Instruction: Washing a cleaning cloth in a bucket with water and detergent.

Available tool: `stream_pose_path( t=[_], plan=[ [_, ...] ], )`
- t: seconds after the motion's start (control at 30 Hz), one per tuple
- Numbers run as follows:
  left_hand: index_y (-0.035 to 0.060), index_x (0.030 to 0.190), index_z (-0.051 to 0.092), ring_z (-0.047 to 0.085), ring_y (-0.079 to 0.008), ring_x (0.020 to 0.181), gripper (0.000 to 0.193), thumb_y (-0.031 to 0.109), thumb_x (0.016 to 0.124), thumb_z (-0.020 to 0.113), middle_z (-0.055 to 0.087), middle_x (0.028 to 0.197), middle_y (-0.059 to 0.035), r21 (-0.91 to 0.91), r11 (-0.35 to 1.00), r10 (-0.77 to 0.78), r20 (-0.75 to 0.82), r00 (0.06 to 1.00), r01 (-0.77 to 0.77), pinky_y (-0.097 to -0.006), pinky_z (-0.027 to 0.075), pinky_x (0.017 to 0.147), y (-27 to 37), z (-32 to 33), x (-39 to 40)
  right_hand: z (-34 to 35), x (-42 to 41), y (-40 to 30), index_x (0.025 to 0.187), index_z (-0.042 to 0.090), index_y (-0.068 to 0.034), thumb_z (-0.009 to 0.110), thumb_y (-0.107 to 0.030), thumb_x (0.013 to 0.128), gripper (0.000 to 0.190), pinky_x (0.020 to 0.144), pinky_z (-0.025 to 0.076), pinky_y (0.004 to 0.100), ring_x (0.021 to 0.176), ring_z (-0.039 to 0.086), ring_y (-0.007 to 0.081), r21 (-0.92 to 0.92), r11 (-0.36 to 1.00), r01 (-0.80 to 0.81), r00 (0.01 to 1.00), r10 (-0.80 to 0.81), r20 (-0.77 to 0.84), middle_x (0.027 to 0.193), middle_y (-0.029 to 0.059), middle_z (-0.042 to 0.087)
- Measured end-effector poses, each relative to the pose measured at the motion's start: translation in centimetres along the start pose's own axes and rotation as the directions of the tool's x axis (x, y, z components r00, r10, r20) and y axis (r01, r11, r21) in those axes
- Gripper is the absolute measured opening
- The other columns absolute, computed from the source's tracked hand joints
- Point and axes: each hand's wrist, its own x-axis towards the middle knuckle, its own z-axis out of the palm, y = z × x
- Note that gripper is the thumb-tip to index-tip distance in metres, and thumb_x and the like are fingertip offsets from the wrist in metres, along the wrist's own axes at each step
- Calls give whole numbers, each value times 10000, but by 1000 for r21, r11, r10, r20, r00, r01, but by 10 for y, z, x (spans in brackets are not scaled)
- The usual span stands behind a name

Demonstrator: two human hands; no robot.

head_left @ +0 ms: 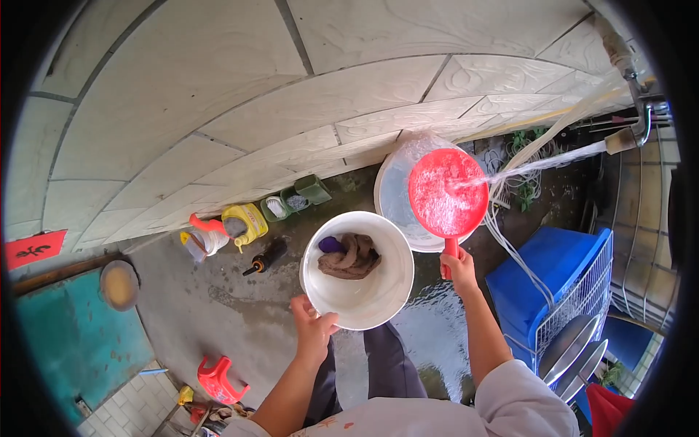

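Note:
My left hand (314, 326) grips the lower left rim of a white plastic bucket (355, 300), which is tilted so that its inside shows. In the bucket lie a brown cloth (352, 259) and a small purple item (331, 244). My right hand (460, 270) holds the handle of a red plastic water ladle (448, 191). Water from a metal tap (636, 128) at the upper right streams into the ladle, where it splashes and foams. Beneath the ladle, partly hidden by it, stands a larger whitish bucket (393, 185) with water in it.
A tiled wall (262, 120) runs behind the buckets. Along its foot stand a yellow jug (246, 224) and green containers (297, 199). A black bottle (266, 257) lies on the floor. Right are a blue bin (546, 273) and hoses (505, 229); lower left, a red stool (221, 381).

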Motion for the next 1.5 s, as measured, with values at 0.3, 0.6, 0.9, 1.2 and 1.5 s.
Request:
stream_pose_path(
  t=[0.3, 0.6, 0.9, 1.2, 1.5],
  plan=[
    [88, 1102, 292, 527, -251, 990, 540, -68, 662, 565, 371, 1130, -99, 82, 995, 55, 51, 997, -59, -445, 550, 737, 18, 26, 8, -31, -121, -60, 796, 498, -33, 608, -49, 737, 125, 402, 378, 250, 449, 496, 118, -105, 994, 21, 996, -31, -88, 593, 38, 511],
    [7, 1029, 343, 523, -238, 895, 488, -46, 618, 602, 446, 1019, -151, 375, 842, 400, 50, 915, -388, -356, 463, 780, -12, 56, 30, -39, -196, -99, 791, 484, -26, 613, -60, 724, 149, 403, 368, 246, 438, 480, 107, -313, 949, 42, 983, -95, -156, 564, 32, 499],
    [-32, 1005, 378, 524, -251, 938, 493, -34, 578, 624, 495, 987, -166, 249, 889, 380, 69, 922, -385, -342, 412, 849, -4, 62, 25, -31, -219, -100, 941, 559, 28, 639, -92, 709, 273, 459, 416, 247, 498, 514, 106, -467, 878, 103, 932, -249, -263, 633, 32, 532],
    [24, 1013, 370, 528, -225, 909, 482, -43, 587, 586, 475, 967, -119, 103, 962, 255, -8, 967, -253, -333, 465, 773, -9, 54, 28, -2, -230, -108, 1023, 558, -14, 682, -106, 702, 356, 640, 478, 355, 691, 614, 266, -795, 585, 163, 837, -508, -202, 740, 137, 596],
    [78, 986, 354, 512, -184, 835, 434, -18, 629, 580, 451, 953, -75, -118, 988, 105, 11, 994, -103, -288, 472, 511, -31, 33, 42, 39, -220, -88, 995, 534, -39, 664, -2, 668, 355, 606, 484, 389, 698, 604, 333, -885, 215, 412, 619, -779, 98, 823, 129, 586]
  ],
)
